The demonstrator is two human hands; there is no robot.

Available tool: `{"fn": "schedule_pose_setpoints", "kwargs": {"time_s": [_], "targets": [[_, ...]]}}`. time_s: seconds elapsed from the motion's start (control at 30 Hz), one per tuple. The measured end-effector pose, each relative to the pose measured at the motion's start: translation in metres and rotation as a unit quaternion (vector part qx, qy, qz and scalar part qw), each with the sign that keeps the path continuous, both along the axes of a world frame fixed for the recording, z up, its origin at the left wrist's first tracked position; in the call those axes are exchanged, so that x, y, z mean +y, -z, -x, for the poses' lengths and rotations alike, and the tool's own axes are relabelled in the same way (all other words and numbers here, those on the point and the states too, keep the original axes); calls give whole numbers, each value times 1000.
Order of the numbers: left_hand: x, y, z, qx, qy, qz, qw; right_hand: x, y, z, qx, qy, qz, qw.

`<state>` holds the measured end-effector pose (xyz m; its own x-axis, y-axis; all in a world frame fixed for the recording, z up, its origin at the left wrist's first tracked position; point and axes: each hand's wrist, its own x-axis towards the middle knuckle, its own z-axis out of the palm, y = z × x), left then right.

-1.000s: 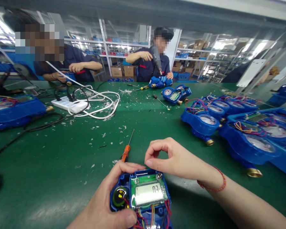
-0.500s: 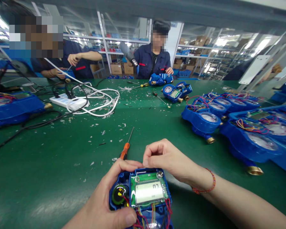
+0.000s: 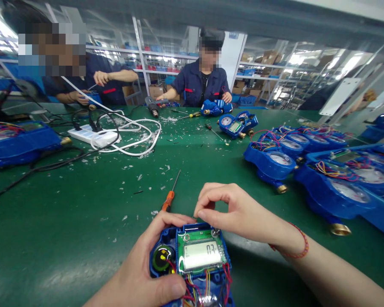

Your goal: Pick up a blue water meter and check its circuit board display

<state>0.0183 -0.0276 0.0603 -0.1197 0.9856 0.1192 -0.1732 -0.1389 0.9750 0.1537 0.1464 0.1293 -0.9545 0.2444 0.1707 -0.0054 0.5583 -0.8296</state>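
Observation:
My left hand is wrapped round the side of a blue water meter, its thumb across the lower left. The meter's face shows a lit display on a green circuit board, with red and yellow wires below and a round dark part at the left. At the meter's far edge is my right hand, thumb and forefinger pinched together; anything between those fingertips is too small to make out. Just beyond the left fingertips lies an orange-handled screwdriver on the green table.
Several blue meters crowd the right side, some in a blue tray. A white power strip and looped cable lie left, near another meter. Across the table, one co-worker's hand is on a heat gun; another co-worker sits left.
My right hand has shifted slightly, with a wider gap inside the curl of its fingers. The co-worker opposite has brought the heat gun down to the table. My left hand still holds the water meter.

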Motion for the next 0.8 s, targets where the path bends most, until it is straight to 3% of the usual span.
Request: {"fn": "schedule_pose_setpoints", "kwargs": {"time_s": [0.13,0.37,0.63,0.8], "targets": [[2,-2,-1,3,2,-5,1000,-3,-10,2,-32,-40,-37,998],[2,1,-1,-20,11,-5,1000,-3,-9,2,-18,-56,-98,993],[2,1,-1,-22,7,3,1000,-4,-5,7,-50,-56,-41,996],[2,3,0,-33,17,5,999,4,8,9,-14,66,7,998]]}}
